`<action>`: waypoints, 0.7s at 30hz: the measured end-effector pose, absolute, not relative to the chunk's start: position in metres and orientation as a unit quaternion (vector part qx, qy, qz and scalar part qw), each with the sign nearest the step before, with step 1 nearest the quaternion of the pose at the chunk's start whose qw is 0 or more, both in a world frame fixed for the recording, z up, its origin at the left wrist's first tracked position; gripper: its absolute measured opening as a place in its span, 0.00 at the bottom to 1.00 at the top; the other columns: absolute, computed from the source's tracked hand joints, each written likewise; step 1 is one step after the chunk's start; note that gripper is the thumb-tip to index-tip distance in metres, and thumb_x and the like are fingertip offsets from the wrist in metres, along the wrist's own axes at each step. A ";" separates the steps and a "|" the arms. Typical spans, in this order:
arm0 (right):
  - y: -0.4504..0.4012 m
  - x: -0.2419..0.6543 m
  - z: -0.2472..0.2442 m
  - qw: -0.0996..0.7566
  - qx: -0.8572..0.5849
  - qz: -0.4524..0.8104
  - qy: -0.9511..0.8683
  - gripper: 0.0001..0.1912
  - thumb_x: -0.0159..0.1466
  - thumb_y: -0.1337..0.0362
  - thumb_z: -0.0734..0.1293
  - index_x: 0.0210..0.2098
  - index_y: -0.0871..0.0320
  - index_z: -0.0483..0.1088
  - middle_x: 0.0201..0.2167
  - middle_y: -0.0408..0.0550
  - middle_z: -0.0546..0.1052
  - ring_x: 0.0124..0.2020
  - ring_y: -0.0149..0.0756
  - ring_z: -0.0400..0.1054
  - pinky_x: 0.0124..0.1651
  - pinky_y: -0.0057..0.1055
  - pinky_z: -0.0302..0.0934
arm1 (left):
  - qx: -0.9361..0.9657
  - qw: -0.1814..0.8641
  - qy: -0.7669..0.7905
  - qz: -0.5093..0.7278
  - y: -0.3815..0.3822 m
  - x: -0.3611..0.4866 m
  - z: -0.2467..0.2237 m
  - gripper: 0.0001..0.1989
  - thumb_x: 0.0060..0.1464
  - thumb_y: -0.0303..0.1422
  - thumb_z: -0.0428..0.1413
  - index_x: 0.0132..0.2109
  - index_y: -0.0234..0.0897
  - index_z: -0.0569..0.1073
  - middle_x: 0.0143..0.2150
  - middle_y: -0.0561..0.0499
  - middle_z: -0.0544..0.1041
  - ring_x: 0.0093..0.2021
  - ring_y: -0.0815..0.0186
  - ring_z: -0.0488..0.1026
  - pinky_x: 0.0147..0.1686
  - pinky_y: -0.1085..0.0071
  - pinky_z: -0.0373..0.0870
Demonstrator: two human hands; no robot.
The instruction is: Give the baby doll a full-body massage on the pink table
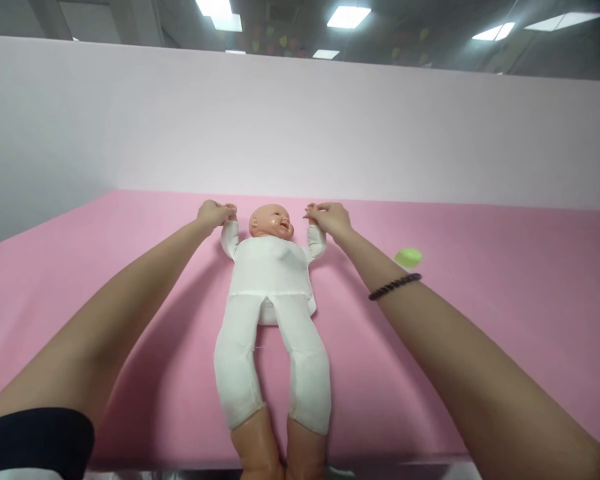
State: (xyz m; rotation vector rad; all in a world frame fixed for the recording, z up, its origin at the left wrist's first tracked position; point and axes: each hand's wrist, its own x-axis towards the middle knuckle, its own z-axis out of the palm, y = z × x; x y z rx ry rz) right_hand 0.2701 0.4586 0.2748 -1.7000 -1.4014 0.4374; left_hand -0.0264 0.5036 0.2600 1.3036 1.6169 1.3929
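Observation:
A baby doll (273,267) with a white cloth body and a bare plastic head lies on its back on the pink surface (180,393). Its head is at the far end, turned to the right, and its bare lower legs reach the near edge. Both doll arms are raised beside the head. My left hand (214,213) is closed around the doll's hand on the left. On the other side, my right hand (331,218) pinches the doll's hand between thumb and fingers. The doll's feet are cut off by the bottom of the view.
Right of the doll, beyond my right forearm, lies a small light-green object (409,257). A white upright panel (300,127) borders the far side of the pink surface, and another pale panel (30,133) stands at the left.

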 end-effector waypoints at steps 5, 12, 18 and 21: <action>0.487 0.257 0.262 0.292 -0.765 0.209 -0.534 0.06 0.52 0.65 0.73 0.28 0.61 0.75 0.36 0.57 0.81 0.39 0.45 0.74 0.44 0.37 0.66 | 0.523 0.273 0.677 0.439 0.519 -0.016 0.243 0.19 0.29 0.24 0.69 0.15 0.40 0.64 0.16 0.48 0.68 0.41 0.41 0.76 0.43 0.52 0.69; 0.490 0.260 0.233 0.307 -0.772 0.243 -0.501 0.08 0.49 0.70 0.75 0.27 0.61 0.73 0.29 0.59 0.80 0.40 0.47 0.73 0.41 0.37 0.67 | 0.562 0.241 0.703 0.363 0.517 -0.012 0.221 0.17 0.33 0.28 0.68 0.16 0.40 0.65 0.23 0.42 0.74 0.43 0.41 0.76 0.43 0.55 0.69; 0.482 0.267 0.248 0.386 -0.727 0.262 -0.504 0.06 0.52 0.67 0.74 0.28 0.62 0.73 0.31 0.55 0.80 0.38 0.42 0.75 0.39 0.33 0.68 | 0.564 0.206 0.679 0.422 0.499 -0.014 0.235 0.09 0.45 0.36 0.62 0.29 0.39 0.70 0.38 0.43 0.80 0.44 0.53 0.76 0.42 0.62 0.69; 0.452 0.274 0.269 0.493 -0.643 0.286 -0.511 0.10 0.52 0.65 0.74 0.33 0.60 0.74 0.39 0.51 0.81 0.41 0.39 0.75 0.41 0.31 0.69 | 0.570 0.187 0.620 0.505 0.472 -0.020 0.249 0.12 0.50 0.39 0.60 0.39 0.39 0.70 0.45 0.47 0.79 0.45 0.60 0.76 0.41 0.67 0.70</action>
